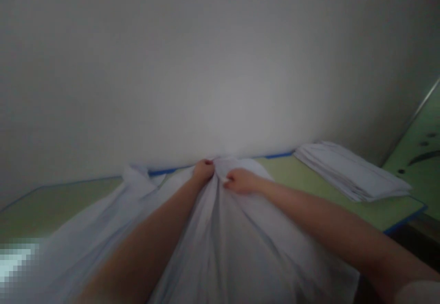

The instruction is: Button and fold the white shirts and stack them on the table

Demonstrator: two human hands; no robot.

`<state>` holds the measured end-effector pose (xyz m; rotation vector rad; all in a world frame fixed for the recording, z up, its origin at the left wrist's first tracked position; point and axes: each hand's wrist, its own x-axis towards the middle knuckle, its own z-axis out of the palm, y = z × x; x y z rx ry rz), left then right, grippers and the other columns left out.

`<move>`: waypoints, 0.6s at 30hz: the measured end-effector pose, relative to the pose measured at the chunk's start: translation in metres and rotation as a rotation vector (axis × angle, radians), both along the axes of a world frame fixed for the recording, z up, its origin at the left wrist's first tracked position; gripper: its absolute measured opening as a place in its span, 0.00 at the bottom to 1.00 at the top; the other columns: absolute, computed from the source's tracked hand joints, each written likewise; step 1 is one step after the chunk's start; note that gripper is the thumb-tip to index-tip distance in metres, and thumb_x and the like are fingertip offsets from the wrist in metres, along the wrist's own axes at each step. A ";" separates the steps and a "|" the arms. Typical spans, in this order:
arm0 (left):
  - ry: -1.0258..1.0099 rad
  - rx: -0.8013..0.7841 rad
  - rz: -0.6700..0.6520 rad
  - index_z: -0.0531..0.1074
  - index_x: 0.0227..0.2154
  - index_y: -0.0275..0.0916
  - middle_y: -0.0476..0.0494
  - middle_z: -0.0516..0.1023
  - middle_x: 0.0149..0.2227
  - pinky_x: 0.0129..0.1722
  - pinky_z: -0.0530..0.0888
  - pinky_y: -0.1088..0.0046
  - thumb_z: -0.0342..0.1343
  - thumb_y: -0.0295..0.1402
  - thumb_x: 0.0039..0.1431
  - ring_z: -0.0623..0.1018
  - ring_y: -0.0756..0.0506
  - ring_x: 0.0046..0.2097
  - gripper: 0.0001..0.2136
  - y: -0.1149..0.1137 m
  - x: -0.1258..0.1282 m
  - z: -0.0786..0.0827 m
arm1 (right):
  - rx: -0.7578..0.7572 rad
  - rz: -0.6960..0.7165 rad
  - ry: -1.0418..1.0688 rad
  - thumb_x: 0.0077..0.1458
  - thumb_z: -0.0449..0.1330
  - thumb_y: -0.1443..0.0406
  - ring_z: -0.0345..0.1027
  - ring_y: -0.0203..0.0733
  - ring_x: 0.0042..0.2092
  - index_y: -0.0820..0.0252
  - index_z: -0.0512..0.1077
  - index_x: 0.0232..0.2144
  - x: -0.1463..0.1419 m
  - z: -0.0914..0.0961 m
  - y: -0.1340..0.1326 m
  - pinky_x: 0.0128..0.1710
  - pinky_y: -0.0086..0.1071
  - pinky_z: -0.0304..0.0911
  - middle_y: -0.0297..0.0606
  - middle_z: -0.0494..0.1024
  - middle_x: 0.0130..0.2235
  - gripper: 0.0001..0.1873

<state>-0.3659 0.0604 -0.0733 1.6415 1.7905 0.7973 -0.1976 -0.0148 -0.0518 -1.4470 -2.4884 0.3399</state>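
A large white cloth (pixel 240 240) lies spread over a green table (pixel 51 203) in front of me. Both my arms reach forward across it. My left hand (pixel 203 170) is closed, pinching the cloth's far edge near the wall. My right hand (pixel 240 181) is closed too, gripping a bunch of the same edge right beside the left hand. The fabric gathers into folds between the two hands and runs back toward me.
A stack of folded white cloths (pixel 350 171) lies on the table at the right. The table has a blue edge (pixel 405 219) and stands against a plain white wall (pixel 206 66). A green panel (pixel 422 143) stands at the far right.
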 end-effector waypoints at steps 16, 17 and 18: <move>0.372 0.014 -0.318 0.72 0.14 0.39 0.46 0.71 0.17 0.30 0.64 0.74 0.62 0.37 0.34 0.72 0.46 0.27 0.08 -0.064 -0.026 0.027 | -0.124 -0.182 0.568 0.47 0.51 0.70 0.69 0.39 0.35 0.62 0.76 0.32 0.002 -0.041 -0.009 0.35 0.27 0.58 0.39 0.78 0.33 0.14; 0.438 0.035 -0.324 0.72 0.14 0.39 0.45 0.71 0.17 0.30 0.63 0.73 0.61 0.39 0.36 0.72 0.45 0.27 0.09 -0.072 -0.026 0.023 | -0.115 -0.191 0.577 0.47 0.51 0.70 0.68 0.39 0.35 0.62 0.76 0.32 0.002 -0.041 -0.010 0.35 0.27 0.58 0.39 0.78 0.32 0.13; 0.501 0.059 -0.331 0.73 0.15 0.39 0.43 0.72 0.18 0.30 0.63 0.72 0.60 0.41 0.39 0.72 0.45 0.26 0.10 -0.078 -0.025 0.019 | -0.107 -0.192 0.583 0.48 0.52 0.69 0.68 0.38 0.34 0.63 0.75 0.32 0.003 -0.041 -0.010 0.34 0.27 0.57 0.39 0.77 0.32 0.13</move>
